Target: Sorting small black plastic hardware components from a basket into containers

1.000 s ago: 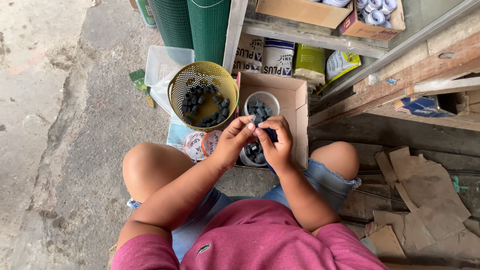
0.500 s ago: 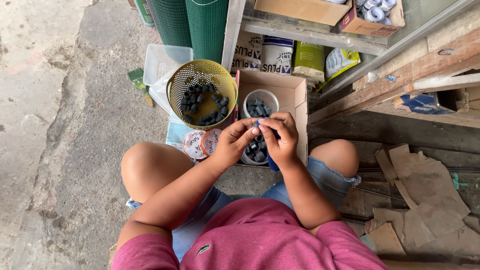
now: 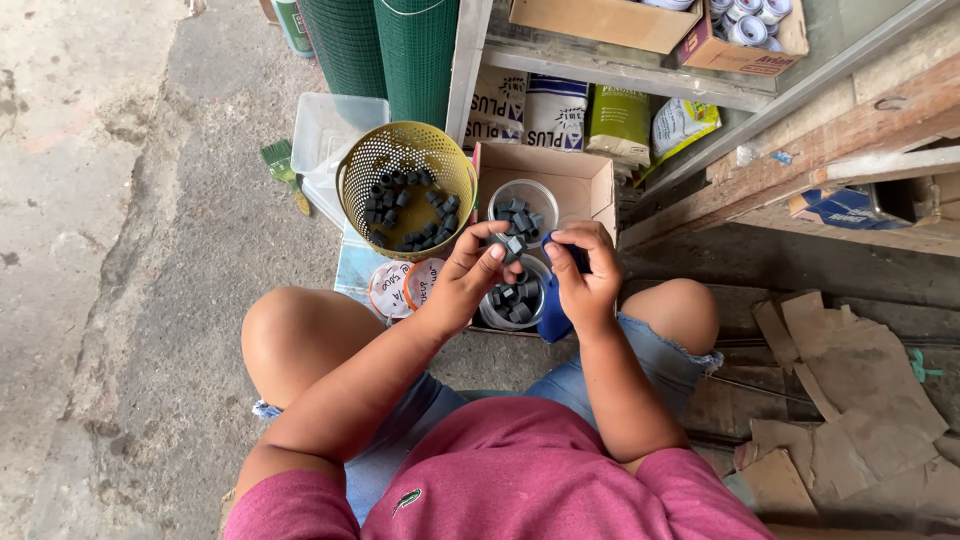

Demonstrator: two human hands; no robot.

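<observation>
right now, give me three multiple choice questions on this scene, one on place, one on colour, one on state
1. Where does the yellow basket sit?
A. left of the cardboard box
B. on the shelf
C. on a knee

2. What colour is the person's shirt?
A. green
B. white
C. pink

3. What is the left hand doing?
A. resting flat on the floor
B. pinching a small dark fitting
C. gripping the basket rim

Answers: 1 A, the basket stands on the floor beside the box. 2 C, the shirt is pink. 3 B, fingertips pinch the fitting, close to the right hand.

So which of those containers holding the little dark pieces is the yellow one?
The round mesh basket left of the cardboard box; the two others are clear cups inside the box.
</observation>
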